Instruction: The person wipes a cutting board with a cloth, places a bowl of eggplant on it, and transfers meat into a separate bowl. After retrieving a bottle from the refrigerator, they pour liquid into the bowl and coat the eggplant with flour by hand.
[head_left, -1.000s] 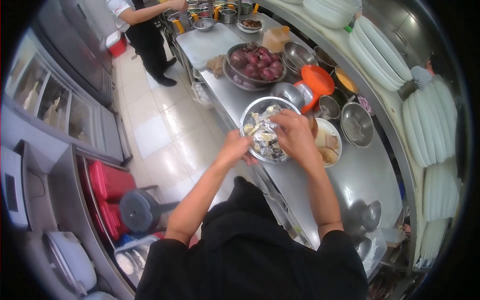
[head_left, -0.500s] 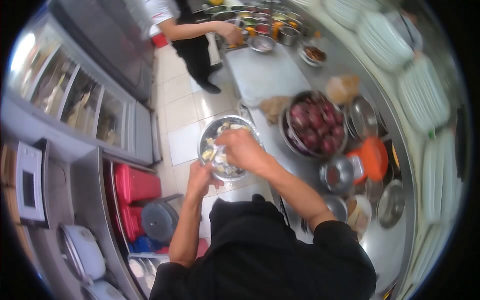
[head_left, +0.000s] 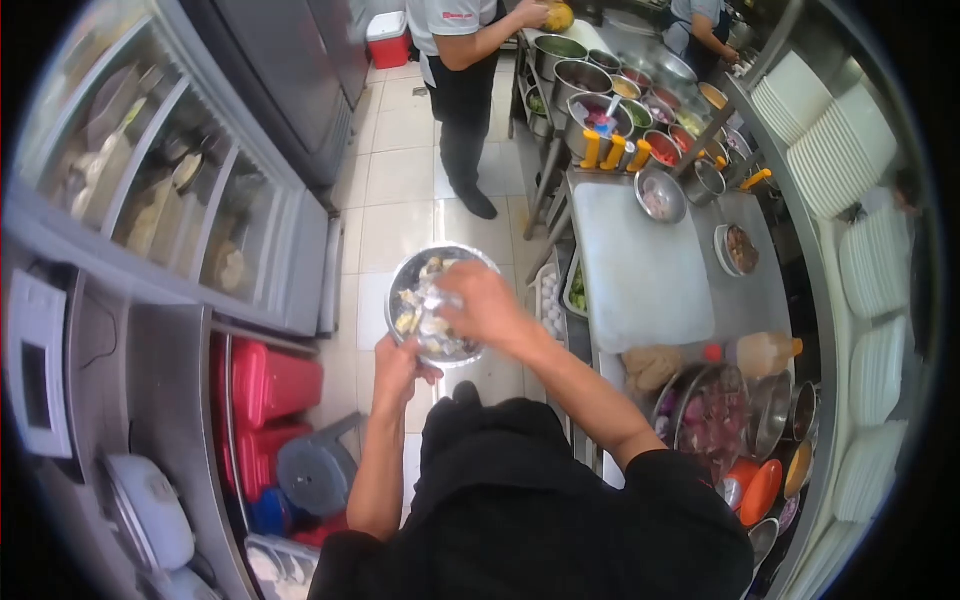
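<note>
A round metal bowl (head_left: 487,262) is held in front of my body, above the tiled floor. Inside are pale yellowish and dark food pieces (head_left: 408,312) dusted with white powder. My left hand (head_left: 398,368) is closed around the bowl's near left rim, thumb on top and fingers beneath. My right hand (head_left: 488,308) reaches into the bowl from the right, among the powdered pieces. Its fingertips are blurred and partly hidden, so their grip cannot be made out.
On the right, a steel counter carries a white cutting board (head_left: 645,265), a bowl of purple-red onions (head_left: 712,410) and many ingredient pots (head_left: 585,80). A person (head_left: 465,100) stands ahead on the left of it. A glass-fronted fridge (head_left: 165,180) and red bins (head_left: 275,385) line the left.
My view has shifted: the counter, board and onions now sit farther right and lower. The other person's hand is now on a yellow thing. My hands stay at the bowl.
</note>
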